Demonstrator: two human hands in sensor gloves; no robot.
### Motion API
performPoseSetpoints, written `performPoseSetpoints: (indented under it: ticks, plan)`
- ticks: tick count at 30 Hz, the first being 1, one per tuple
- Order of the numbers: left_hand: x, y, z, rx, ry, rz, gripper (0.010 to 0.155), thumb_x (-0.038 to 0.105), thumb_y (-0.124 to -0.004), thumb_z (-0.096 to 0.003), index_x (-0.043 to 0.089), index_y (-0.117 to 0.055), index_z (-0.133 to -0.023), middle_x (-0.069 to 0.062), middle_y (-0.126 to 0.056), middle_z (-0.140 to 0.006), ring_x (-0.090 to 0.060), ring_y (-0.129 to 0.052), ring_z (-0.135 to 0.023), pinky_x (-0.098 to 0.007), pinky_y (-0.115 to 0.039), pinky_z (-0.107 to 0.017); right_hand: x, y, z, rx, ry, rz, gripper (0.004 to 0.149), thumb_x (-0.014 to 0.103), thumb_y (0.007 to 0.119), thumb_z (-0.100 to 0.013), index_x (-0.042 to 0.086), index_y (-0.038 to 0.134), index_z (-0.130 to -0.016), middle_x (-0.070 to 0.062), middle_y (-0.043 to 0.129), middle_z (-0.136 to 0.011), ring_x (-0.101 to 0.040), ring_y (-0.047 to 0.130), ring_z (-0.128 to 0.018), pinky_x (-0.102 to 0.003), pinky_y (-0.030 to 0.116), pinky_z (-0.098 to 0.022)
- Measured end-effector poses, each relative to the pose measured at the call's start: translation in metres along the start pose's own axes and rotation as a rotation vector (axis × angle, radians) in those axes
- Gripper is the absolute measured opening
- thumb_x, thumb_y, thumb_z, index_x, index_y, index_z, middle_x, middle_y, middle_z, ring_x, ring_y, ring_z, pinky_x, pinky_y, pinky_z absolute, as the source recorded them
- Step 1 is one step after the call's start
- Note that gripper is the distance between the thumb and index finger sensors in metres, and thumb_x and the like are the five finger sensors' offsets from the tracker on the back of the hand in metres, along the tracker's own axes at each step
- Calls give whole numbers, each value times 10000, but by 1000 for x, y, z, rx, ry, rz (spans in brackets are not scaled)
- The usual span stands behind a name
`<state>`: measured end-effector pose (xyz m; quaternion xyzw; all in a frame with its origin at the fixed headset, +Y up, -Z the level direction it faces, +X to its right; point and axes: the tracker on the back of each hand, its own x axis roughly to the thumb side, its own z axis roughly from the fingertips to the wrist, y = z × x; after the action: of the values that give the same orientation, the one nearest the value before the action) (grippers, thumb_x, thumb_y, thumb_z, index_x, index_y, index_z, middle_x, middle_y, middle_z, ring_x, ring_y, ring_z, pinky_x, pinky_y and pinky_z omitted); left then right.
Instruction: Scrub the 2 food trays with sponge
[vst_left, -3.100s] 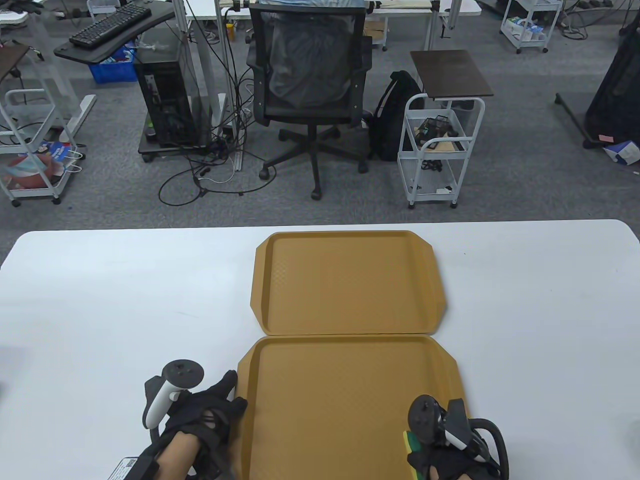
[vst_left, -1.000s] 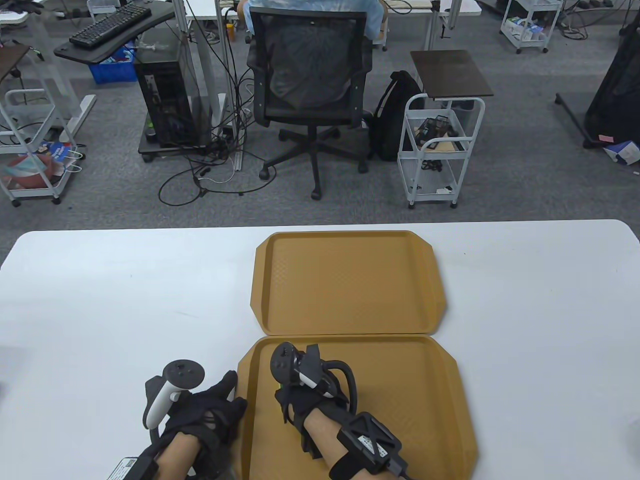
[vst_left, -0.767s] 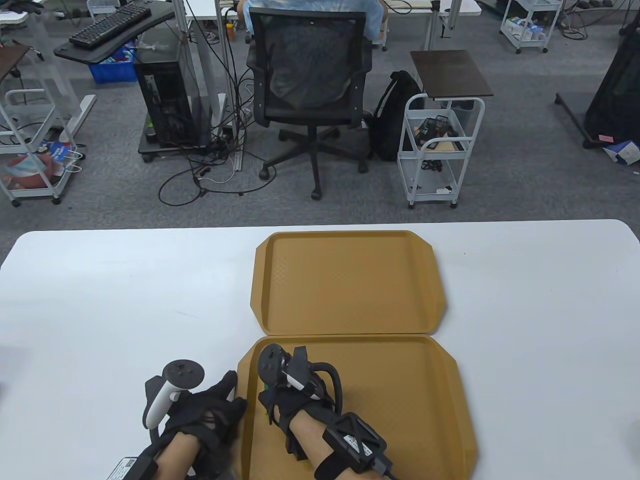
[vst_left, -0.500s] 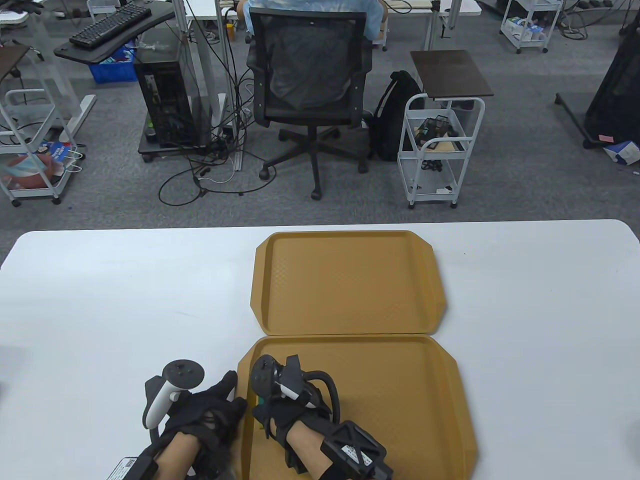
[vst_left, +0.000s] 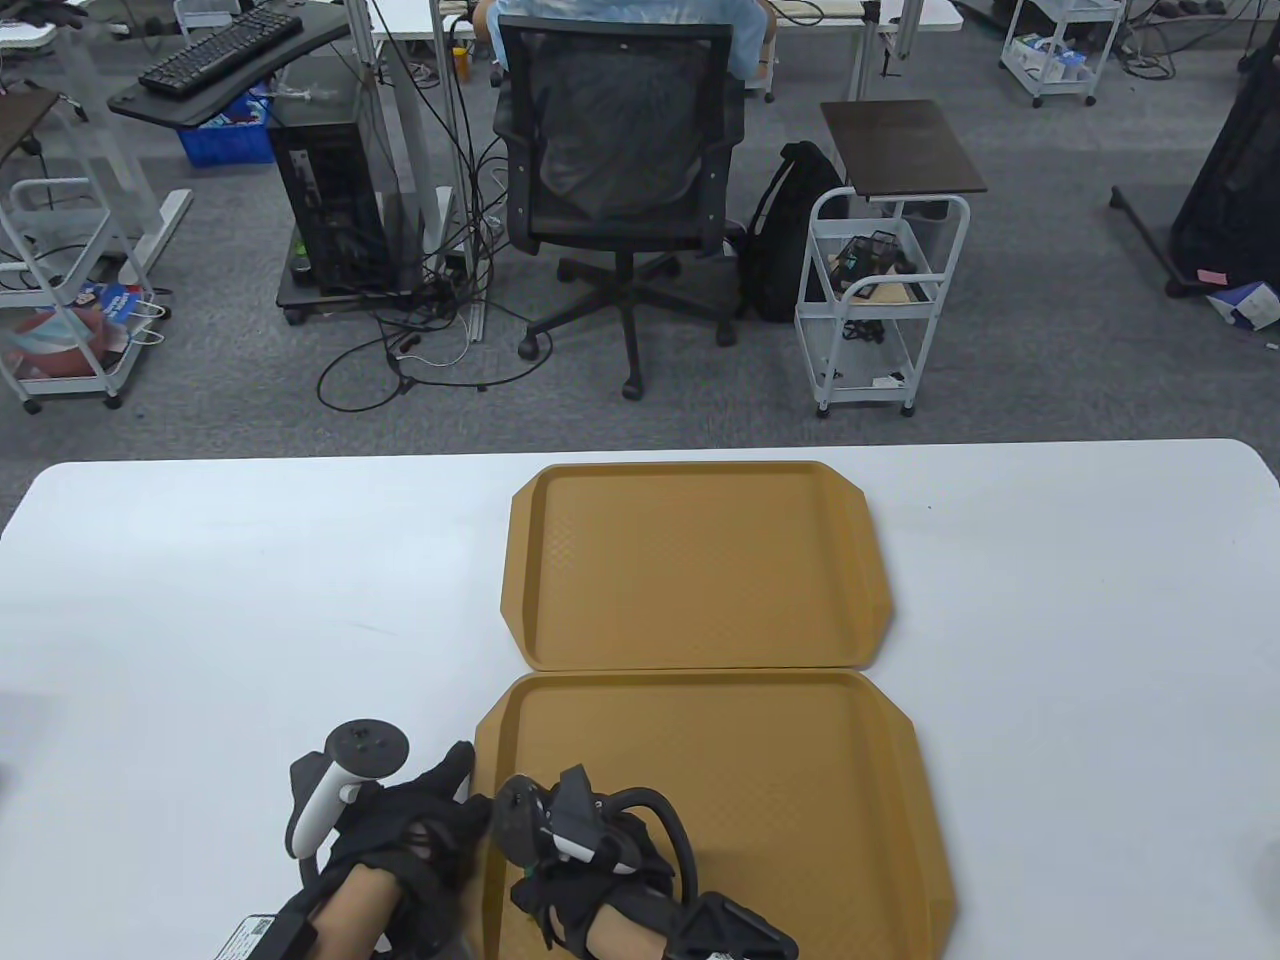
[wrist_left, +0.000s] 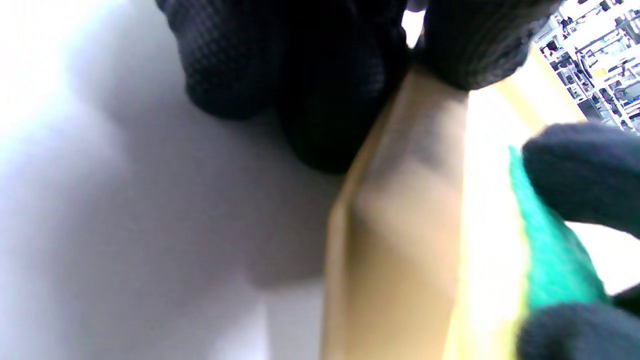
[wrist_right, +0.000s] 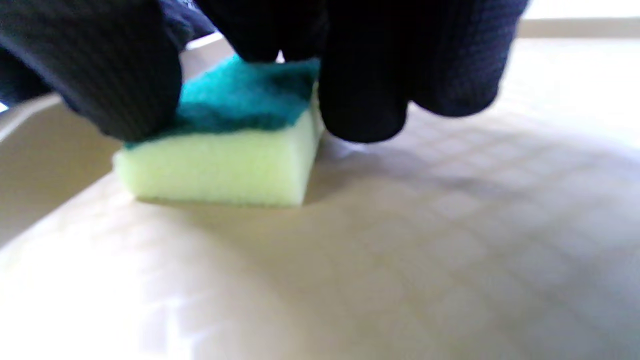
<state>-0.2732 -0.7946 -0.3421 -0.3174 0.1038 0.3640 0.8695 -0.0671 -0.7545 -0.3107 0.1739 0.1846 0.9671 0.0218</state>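
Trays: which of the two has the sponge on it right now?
The near tray, closest to the person. The right hand holds the sponge on it and the left hand grips its rim; the far tray is untouched.

A white table (vst_left: 200, 600) fills the near half of the scene. Beyond its far edge a black mesh office chair (vst_left: 615, 150) stands on grey carpet, with a black backpack (vst_left: 785, 235) just right of it beside a white wire cart (vst_left: 880, 300). Far left, a computer tower (vst_left: 325, 200) sits under a desk bearing a keyboard (vst_left: 220, 45).
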Motion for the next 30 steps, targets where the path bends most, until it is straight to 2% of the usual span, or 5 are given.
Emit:
performPoseSetpoints:
  ticks: [7, 20, 28, 30]
  plan:
    - [0, 0, 0, 2, 0, 2, 719, 551, -768, -489, 497, -391, -1100, 189, -934, -780, -90, -1089, -461, -259, -934, -378, -55, 0, 22, -13, 62, 12, 806, 515, 888, -427, 185, 542, -1076, -159, 530, -1110, -339, 884, -648, -509, 808, -511]
    - [0, 0, 1, 10, 2, 2, 715, 550, -769, -488, 495, -400, -1099, 188, -935, -779, -89, -1088, -460, -259, -933, -376, -178, 1, 66, -12, 253, -29, 795, 495, 895, -431, 202, 539, -1077, -143, 519, -1122, -350, 872, -677, -517, 798, -528]
    - [0, -1, 1, 16, 3, 1, 715, 547, -770, -489, 487, -405, -1100, 182, -936, -778, -94, -1087, -460, -264, -933, -377, -220, 1, 85, 7, 358, 21, 791, 453, 931, -425, 199, 560, -1075, -142, 531, -1125, -366, 874, -685, -529, 792, -532]
    - [0, 0, 1, 17, 4, 2, 713, 546, -771, -488, 488, -408, -1099, 181, -935, -779, -95, -1088, -459, -267, -932, -377, -222, 1, 87, -6, 358, 25, 785, 449, 935, -424, 192, 572, -1071, -151, 543, -1120, -349, 890, -672, -491, 811, -497]
